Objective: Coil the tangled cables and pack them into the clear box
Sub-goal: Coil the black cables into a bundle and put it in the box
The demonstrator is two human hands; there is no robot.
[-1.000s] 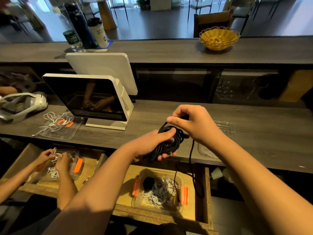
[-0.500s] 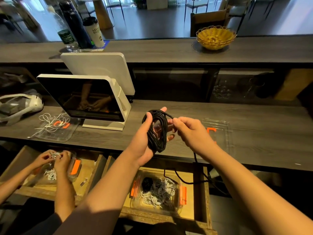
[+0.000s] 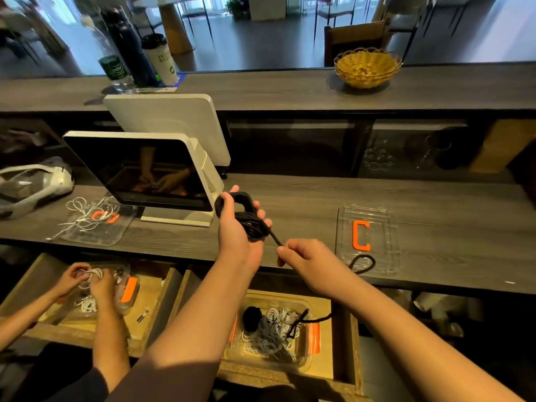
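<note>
Grey wood-grain counter (image 3: 304, 204), open drawers below its near edge. Left hand (image 3: 237, 224) held up over the counter, fingers curled round a black cable coil (image 3: 246, 219); loops wrap the palm, thumb on the near side. One strand leaves the coil's lower right and runs to the right hand (image 3: 307, 259), just right of and below the coil, pinching that strand between thumb and forefinger. Slack loops out beyond the right wrist, then drops toward the clear box (image 3: 272, 338) in the drawer beneath both hands; box holds white cables and a black bundle. Clear lid (image 3: 385, 236) with orange clip lies on the counter, right of the grip. Screen terminal (image 3: 139, 172) stands left of it.
</note>
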